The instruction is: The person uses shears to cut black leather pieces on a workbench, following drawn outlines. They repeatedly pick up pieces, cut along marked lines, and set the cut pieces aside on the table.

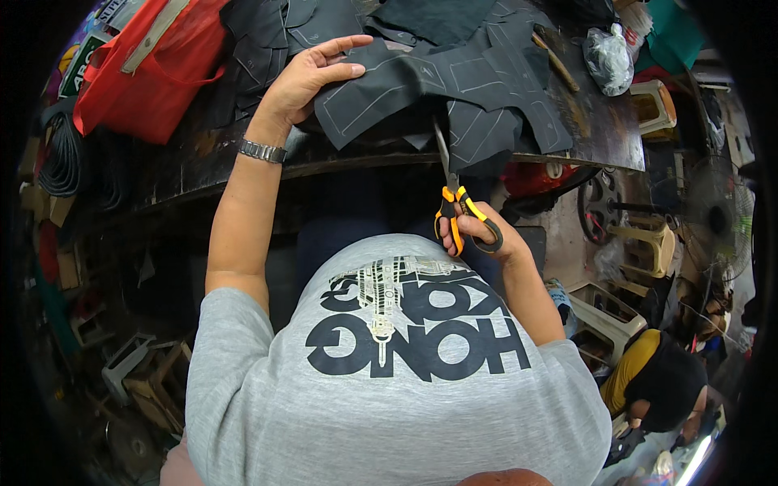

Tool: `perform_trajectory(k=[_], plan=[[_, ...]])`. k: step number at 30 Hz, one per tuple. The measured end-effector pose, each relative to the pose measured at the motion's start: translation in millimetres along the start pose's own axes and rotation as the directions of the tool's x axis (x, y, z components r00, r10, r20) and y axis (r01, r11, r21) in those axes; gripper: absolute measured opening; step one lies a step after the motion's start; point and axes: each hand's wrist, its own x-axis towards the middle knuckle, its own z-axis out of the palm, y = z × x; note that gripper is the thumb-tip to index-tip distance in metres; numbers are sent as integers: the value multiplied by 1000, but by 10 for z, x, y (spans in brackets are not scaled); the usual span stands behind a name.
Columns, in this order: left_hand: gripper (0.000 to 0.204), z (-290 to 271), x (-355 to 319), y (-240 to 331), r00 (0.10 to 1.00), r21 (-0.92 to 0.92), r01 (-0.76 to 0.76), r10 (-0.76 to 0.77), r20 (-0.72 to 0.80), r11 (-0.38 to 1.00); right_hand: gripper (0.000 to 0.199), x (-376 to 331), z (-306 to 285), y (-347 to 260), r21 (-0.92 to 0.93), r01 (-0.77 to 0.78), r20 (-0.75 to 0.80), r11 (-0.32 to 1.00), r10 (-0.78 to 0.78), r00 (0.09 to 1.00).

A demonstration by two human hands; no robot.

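My left hand reaches over the table, its thumb and index finger stretched apart at the left end of a dark grey sheet of leather-like material. Pale outlines of pattern pieces are drawn on the sheet. In my right hand is a pair of scissors with yellow-orange and black handles. Their blades point away from me, up to the sheet's near edge, beside a part that hangs toward me. The handles stand somewhat apart. The blade tips are partly hidden at the sheet.
More dark marked pieces lie on the dark table. A red bag stands at the left. A wooden-handled tool and a clear plastic bag are at the right. Beyond are plastic stools, a fan and a crouching person.
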Motion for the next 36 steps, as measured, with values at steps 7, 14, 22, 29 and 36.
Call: perform_trajectory(k=[7, 14, 22, 29, 36], plan=[[53, 138, 373, 202, 993, -125, -117, 119, 8, 985, 58, 141, -159, -176, 187, 189, -284, 964, -131, 950], [46, -26, 253, 153, 998, 58, -62, 61, 13, 996, 50, 150, 130, -147, 183, -28, -177, 983, 61, 982], [46, -224, -8, -31, 998, -129, 55, -60, -31, 990, 35, 89, 226, -159, -137, -49, 127, 989, 67, 990], [79, 408, -282, -286, 990, -818, -115, 3, -138, 564, 53, 124, 148, -109, 264, 35, 96, 964, -63, 993], [76, 803, -642, -355, 533, 475, -493, 684, -497, 729, 59, 72, 86, -87, 187, -33, 42, 982, 25, 999]])
